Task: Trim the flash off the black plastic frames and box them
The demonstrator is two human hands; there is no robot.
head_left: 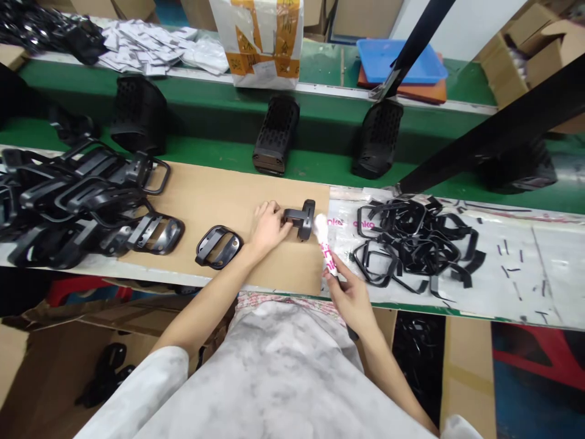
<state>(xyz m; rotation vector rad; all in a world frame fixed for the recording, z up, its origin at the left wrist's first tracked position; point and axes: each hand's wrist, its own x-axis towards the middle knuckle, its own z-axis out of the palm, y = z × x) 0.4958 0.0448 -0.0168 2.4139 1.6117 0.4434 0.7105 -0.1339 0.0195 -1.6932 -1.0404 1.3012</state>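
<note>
On the cardboard sheet, my left hand has its fingers closed on a black plastic part, which stands on edge. My right hand grips a tool wrapped in white and pink tape; its pale rounded head is just right of the black part, with a small gap between them. Another black oval frame lies on the cardboard to the left of my left hand.
Black frames are heaped at the left. Thin black strips and rings lie tangled at the right. Black perforated housings sit on the green conveyor. Behind are a taped package, a blue tray and slanting black posts.
</note>
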